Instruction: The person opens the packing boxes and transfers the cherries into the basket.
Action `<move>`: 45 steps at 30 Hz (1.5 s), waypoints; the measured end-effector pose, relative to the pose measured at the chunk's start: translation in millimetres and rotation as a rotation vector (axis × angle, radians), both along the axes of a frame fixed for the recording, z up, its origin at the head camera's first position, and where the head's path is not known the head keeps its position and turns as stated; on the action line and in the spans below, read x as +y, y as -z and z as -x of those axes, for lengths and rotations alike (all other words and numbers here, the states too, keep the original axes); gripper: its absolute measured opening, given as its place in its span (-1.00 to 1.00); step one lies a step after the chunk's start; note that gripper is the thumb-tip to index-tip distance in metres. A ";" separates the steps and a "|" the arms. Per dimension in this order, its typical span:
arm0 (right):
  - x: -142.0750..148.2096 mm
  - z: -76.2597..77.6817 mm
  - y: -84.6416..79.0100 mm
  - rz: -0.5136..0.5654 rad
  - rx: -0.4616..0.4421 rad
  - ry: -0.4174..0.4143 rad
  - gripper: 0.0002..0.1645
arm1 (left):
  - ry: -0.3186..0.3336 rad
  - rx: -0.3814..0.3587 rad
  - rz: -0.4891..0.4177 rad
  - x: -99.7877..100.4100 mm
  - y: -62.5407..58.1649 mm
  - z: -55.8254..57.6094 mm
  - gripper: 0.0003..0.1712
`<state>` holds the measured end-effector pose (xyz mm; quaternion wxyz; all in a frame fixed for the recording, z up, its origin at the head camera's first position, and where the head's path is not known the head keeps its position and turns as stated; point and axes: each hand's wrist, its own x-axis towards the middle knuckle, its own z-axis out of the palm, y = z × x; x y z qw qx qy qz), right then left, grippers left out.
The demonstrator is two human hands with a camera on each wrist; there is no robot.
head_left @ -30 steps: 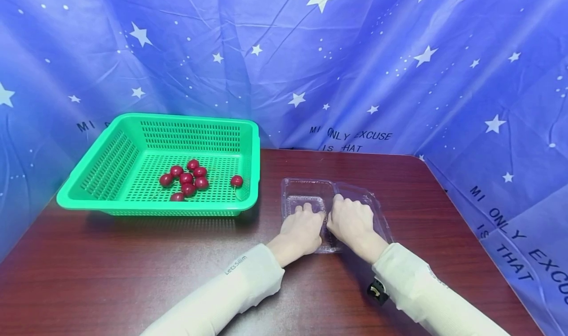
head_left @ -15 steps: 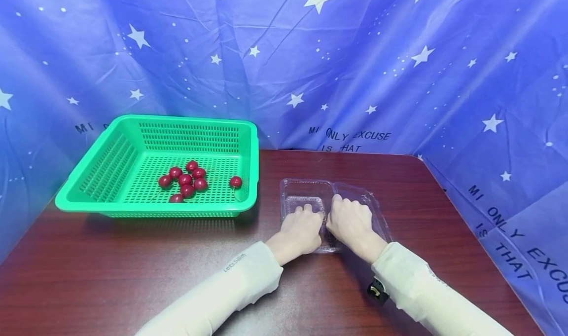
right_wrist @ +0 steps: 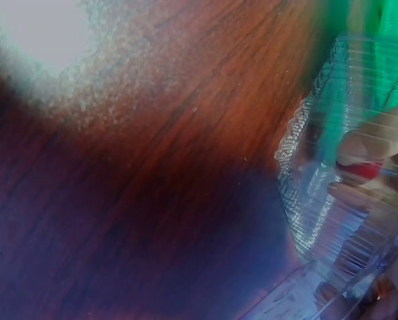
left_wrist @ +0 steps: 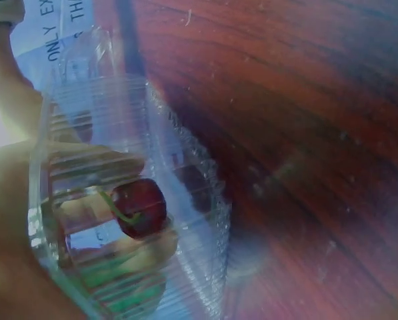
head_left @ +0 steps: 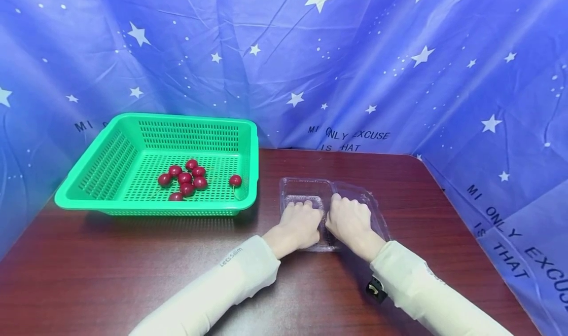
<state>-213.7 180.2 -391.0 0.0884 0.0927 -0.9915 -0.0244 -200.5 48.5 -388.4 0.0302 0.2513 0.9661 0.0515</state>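
Note:
A clear plastic clamshell box [head_left: 306, 188] lies open on the table, its lid [head_left: 374, 203] spread to the right. My left hand [head_left: 299, 225] reaches down into the base. Through the clear wall in the left wrist view, a dark red cherry [left_wrist: 140, 208] with a green stem sits between the thumb and fingers, which pinch it low in the box. The right wrist view also shows this cherry [right_wrist: 362, 171] between fingertips. My right hand [head_left: 350, 222] grips the box at the fold between base and lid, fingers curled; its fingertips are mostly hidden.
A green plastic basket [head_left: 250, 198] stands on the left of the brown wooden table [head_left: 248, 291]. Several red cherries [head_left: 184, 178] lie grouped inside, and a lone cherry [head_left: 235, 180] sits near its right wall. A blue star-printed curtain [head_left: 266, 69] hangs behind and beside the table.
My left hand's fingers look more bent and drawn back slightly inside the box. The right hand and the box stay in place.

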 end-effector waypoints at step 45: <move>-0.3 0.9 -0.2 -0.011 -0.035 0.006 -0.82 | -0.021 0.173 -0.135 -71.8 -72.6 31.2 -0.75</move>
